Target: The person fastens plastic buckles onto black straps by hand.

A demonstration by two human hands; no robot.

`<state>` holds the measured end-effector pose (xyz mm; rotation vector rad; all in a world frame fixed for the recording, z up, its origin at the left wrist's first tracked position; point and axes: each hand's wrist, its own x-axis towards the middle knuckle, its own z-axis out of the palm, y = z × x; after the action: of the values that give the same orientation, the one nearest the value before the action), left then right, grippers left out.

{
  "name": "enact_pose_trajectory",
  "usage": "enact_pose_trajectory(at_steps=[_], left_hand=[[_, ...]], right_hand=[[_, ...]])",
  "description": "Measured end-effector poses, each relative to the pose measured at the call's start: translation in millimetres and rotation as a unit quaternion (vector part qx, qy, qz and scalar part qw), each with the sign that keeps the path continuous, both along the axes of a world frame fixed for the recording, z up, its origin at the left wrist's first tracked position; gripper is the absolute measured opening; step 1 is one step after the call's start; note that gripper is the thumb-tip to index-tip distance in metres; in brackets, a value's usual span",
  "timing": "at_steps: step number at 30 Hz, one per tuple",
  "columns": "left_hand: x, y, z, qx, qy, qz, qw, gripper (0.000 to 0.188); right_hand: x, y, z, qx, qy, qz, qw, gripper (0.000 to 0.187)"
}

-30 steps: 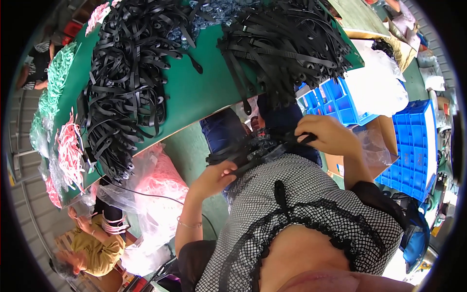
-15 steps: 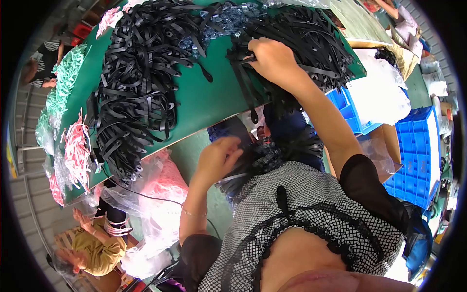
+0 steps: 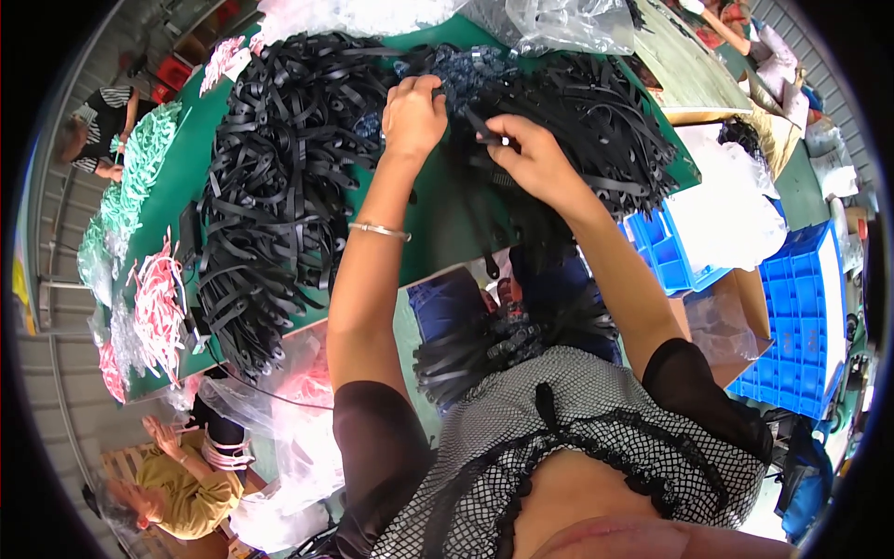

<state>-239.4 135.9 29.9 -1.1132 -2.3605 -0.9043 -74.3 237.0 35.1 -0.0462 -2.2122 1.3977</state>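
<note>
My right hand (image 3: 533, 160) pinches a black strap (image 3: 482, 129) at the near left side of the right-hand heap of black straps (image 3: 605, 121). To its left, my left hand (image 3: 415, 116) reaches over the green table (image 3: 424, 244), fingers curled beside a pile of small dark translucent clips (image 3: 477, 73). Whatever those fingers hold, if anything, is hidden behind the hand. A large tangled heap of black straps (image 3: 279, 158) covers the table left of my left arm. More black straps (image 3: 456, 359) lie across my lap with some clips among them.
Pink straps (image 3: 160, 303) and green straps (image 3: 149, 149) lie along the table's left side. Clear plastic bags (image 3: 568, 23) rest at the far edge. Blue crates (image 3: 796, 317) and an open cardboard box (image 3: 745, 326) stand at right. One person (image 3: 191, 494) sits at lower left; others work farther off.
My left hand has risen from above my lap to the clip pile on the table. My right hand has shifted slightly nearer, now with a strap in its pinch.
</note>
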Motion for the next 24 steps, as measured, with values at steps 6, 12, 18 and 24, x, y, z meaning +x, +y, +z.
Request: enact_pose_trajectory(at_steps=[6,12,18,24], left_hand=[[-50.1,48.3,12.7,-0.121,-0.053,0.088,0.987,0.046],[-66.7,49.9,4.7,-0.286,-0.125,0.093,0.945,0.050],[-51.6,19.1,5.8,-0.286,-0.081,0.054,0.953,0.042],[-27.6,-17.5,8.0,-0.265,-0.053,0.008,0.963,0.034]], right_hand=[[40.6,-3.5,33.5,-0.273,-0.066,0.117,0.953,0.017],[64.2,0.7,48.5,-0.369,-0.071,0.159,0.913,0.018],[79.4,2.5,53.7,-0.392,-0.037,0.178,0.902,0.018],[91.6,-3.3,54.1,-0.380,-0.052,0.189,0.904,0.017]])
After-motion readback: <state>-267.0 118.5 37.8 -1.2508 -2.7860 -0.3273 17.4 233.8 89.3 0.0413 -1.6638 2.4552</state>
